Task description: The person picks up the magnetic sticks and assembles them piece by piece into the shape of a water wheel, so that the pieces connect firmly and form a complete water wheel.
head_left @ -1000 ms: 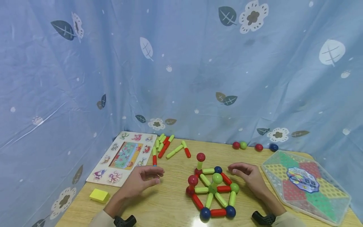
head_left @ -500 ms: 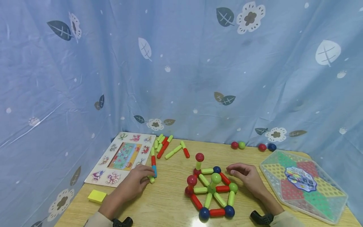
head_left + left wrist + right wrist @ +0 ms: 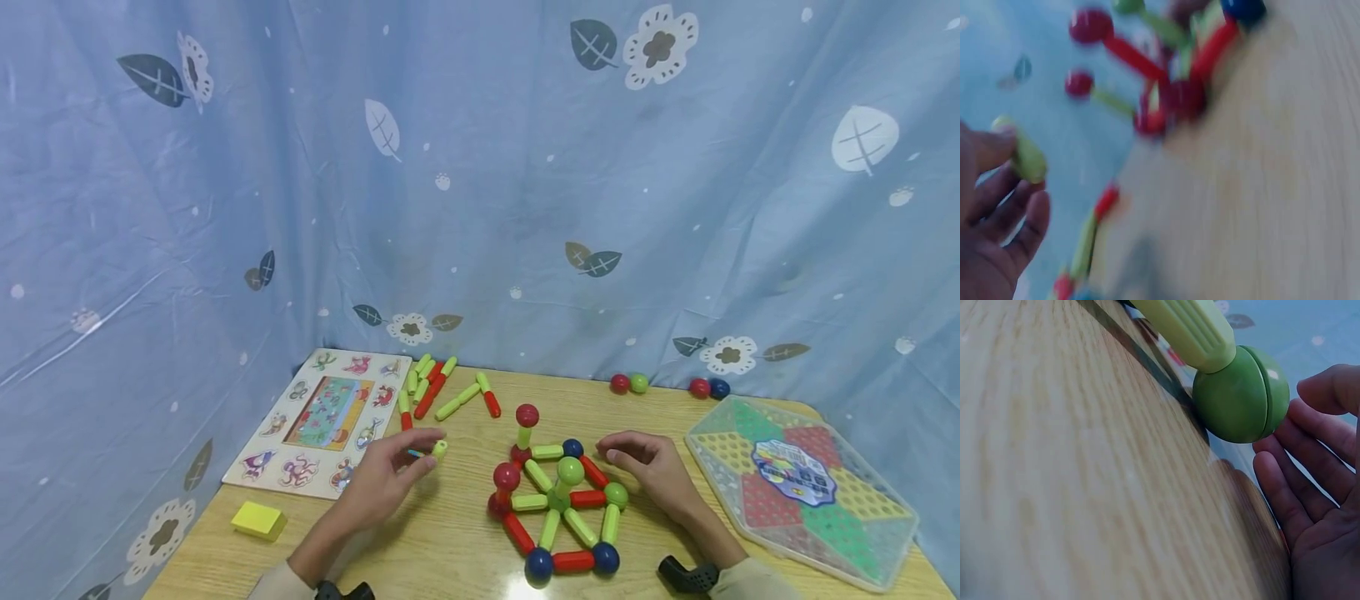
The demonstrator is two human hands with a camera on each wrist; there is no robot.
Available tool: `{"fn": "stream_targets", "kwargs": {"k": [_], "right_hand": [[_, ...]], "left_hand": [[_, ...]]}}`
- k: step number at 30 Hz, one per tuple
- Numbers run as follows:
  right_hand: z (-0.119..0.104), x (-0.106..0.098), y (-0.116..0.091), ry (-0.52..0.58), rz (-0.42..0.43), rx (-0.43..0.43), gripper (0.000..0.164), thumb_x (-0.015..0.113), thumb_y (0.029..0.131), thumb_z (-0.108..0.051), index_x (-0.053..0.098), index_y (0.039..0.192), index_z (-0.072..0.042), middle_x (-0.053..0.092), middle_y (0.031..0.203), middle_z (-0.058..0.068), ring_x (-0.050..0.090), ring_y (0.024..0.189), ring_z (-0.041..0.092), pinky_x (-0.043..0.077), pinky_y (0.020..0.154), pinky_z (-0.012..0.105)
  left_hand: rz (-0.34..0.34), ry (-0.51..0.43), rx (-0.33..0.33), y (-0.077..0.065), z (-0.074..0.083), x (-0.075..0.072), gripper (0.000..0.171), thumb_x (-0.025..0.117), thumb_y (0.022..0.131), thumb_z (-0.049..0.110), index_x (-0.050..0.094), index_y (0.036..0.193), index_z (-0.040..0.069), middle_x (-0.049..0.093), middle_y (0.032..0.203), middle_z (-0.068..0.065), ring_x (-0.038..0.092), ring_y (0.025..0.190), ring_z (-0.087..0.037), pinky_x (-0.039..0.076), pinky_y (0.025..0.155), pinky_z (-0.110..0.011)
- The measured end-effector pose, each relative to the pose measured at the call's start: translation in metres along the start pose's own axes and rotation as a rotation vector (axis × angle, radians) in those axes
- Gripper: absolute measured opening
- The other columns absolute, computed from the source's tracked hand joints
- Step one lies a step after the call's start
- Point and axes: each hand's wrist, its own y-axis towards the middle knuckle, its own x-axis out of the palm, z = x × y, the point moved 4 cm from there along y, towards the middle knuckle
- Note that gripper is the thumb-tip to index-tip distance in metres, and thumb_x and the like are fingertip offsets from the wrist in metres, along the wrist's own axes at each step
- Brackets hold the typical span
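My left hand pinches a light green rod between thumb and fingers, lifted off the table. A wheel-shaped build of rods and balls stands right of that hand, with a green hub ball, a red ball on a short upright rod and dark blue balls at its front. Beside the build, my right hand has loosely bent fingers and holds nothing. In the right wrist view its fingers lie close to a green ball; whether they touch it I cannot tell.
Several loose green and red rods lie at the back left beside a sea-animal puzzle board. A yellow block sits at the left edge. Loose balls line the back, and a Chinese checkers box lies on the right.
The left hand reached down to the left to a light green rod near the blue one, then lifted it and moved right. The right hand stayed nearly still. A red ball rolled against the blue ball.
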Motion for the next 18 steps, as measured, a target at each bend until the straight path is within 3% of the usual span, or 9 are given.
{"fn": "stream_targets", "kwargs": {"k": [4,8,12,18], "right_hand": [[0.000,0.000,0.000,0.007,0.014,-0.013,0.017,0.069,0.105,-0.001,0.078,0.119,0.004,0.079,0.114,0.027,0.078,0.101,0.008,0.062,0.088,0.021],[-0.007,0.004,-0.001,0.000,0.026,-0.045,0.017,0.070,0.104,0.002,0.078,0.119,0.004,0.079,0.114,0.028,0.078,0.103,0.008,0.062,0.090,0.020],[-0.026,0.012,-0.001,-0.086,-0.004,-0.145,0.020,0.073,0.100,0.004,0.080,0.118,-0.002,0.080,0.114,0.022,0.077,0.107,0.012,0.060,0.095,0.022],[-0.058,0.033,-0.002,-0.257,-0.187,-0.319,0.033,0.082,0.095,-0.007,0.081,0.123,-0.023,0.082,0.118,-0.004,0.077,0.107,0.011,0.064,0.094,0.035]], "left_hand": [[0.016,-0.279,-0.184,0.024,0.017,0.028,0.037,0.074,0.106,0.020,0.070,0.137,0.001,0.077,0.122,-0.014,0.076,0.107,-0.017,0.064,0.095,-0.030],[-0.014,-0.514,-0.333,0.045,0.026,0.058,0.043,0.075,0.106,0.019,0.065,0.139,-0.005,0.078,0.116,-0.011,0.078,0.103,-0.021,0.065,0.097,-0.037],[-0.069,-0.587,-0.457,0.056,0.030,0.081,0.044,0.076,0.105,0.022,0.066,0.139,-0.004,0.080,0.118,-0.009,0.078,0.104,-0.019,0.064,0.098,-0.036],[-0.186,-0.625,-0.568,0.067,0.034,0.103,0.034,0.074,0.106,0.026,0.076,0.128,0.001,0.083,0.114,-0.012,0.079,0.102,-0.019,0.064,0.095,-0.034]]}}
